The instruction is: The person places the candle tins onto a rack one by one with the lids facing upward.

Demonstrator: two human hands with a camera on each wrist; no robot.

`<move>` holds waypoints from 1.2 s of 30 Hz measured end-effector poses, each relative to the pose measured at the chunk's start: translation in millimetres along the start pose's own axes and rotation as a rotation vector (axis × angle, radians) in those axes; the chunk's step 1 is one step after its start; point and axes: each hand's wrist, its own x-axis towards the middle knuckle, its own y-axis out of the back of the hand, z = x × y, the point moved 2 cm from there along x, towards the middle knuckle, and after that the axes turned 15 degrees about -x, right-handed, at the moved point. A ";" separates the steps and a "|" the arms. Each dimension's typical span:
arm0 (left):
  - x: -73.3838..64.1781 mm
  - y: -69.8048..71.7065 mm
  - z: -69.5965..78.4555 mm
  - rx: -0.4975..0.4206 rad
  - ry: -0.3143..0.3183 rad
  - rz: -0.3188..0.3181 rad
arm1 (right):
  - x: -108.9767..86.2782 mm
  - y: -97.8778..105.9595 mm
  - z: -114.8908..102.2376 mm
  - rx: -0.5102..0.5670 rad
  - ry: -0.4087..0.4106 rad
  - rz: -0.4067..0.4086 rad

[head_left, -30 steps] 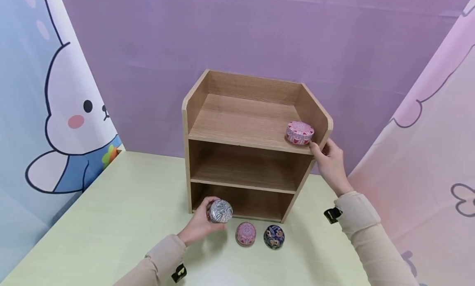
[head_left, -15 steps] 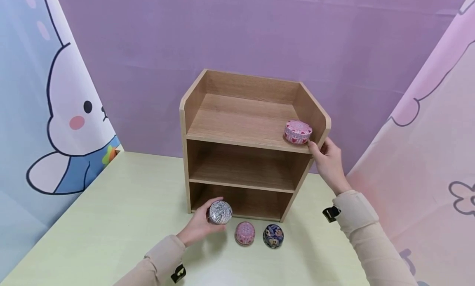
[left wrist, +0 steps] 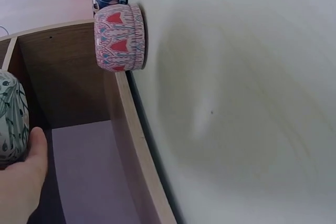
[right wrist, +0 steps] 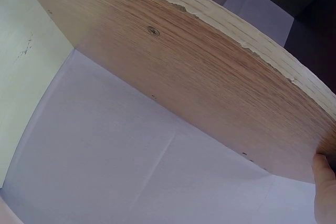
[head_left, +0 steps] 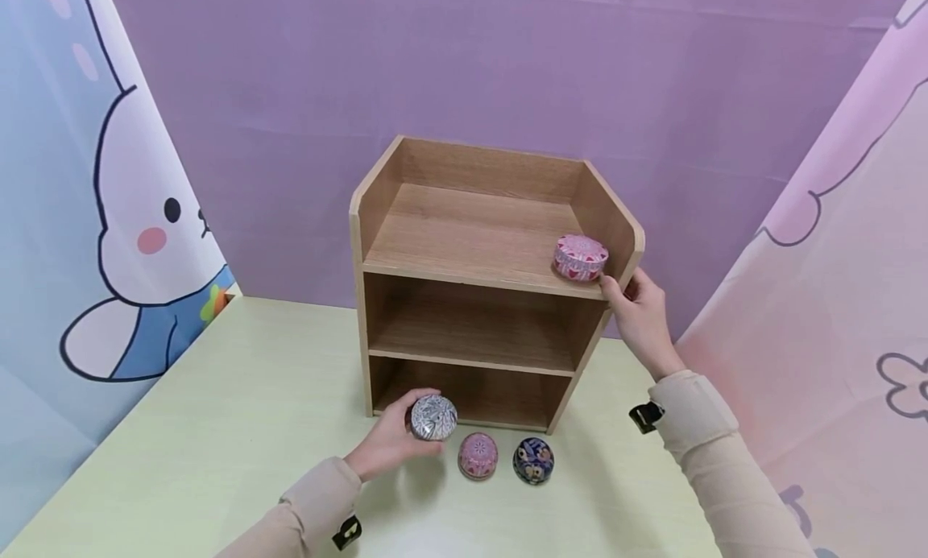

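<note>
My left hand (head_left: 386,443) grips a round tin (head_left: 433,418) with a grey-and-white leaf pattern, held above the table in front of the bottom compartment. In the left wrist view the side of this tin (left wrist: 11,119) shows dark leaves on a pale ground. My right hand (head_left: 642,323) holds the front edge of the right side panel of a wooden shelf (head_left: 464,280), thumb in front. A pink tin (head_left: 581,258) sits on the top board close to that thumb. On the table before the shelf stand another pink tin (head_left: 478,456) and a dark blue floral tin (head_left: 533,460).
The shelf has an open top with raised sides and two compartments below. It stands on a pale green table (head_left: 290,381). Behind hangs a purple cloth (head_left: 478,67); printed curtains flank both sides. In the right wrist view the outer side panel (right wrist: 199,77) fills the middle.
The head view has shifted slightly. My left hand and its tin have moved a little to the right relative to the shelf. My right hand keeps its hold on the side panel.
</note>
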 end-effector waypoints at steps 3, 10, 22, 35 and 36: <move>-1.0 -0.8 3.2 0.037 -0.004 0.003 | 0.1 -0.5 0.4 -0.002 0.003 0.000; -2.8 -1.5 18.1 0.123 -0.031 -0.024 | 0.3 -0.7 1.6 -0.012 0.007 -0.001; -7.8 -6.3 61.9 0.232 -0.084 -0.107 | -0.2 0.0 1.6 -0.017 0.011 -0.017; -10.6 -17.8 110.4 0.185 -0.024 -0.217 | 1.2 1.4 0.7 -0.025 0.004 -0.023; -10.4 -18.8 112.7 0.183 -0.025 -0.219 | 1.3 1.3 0.9 -0.026 0.005 -0.023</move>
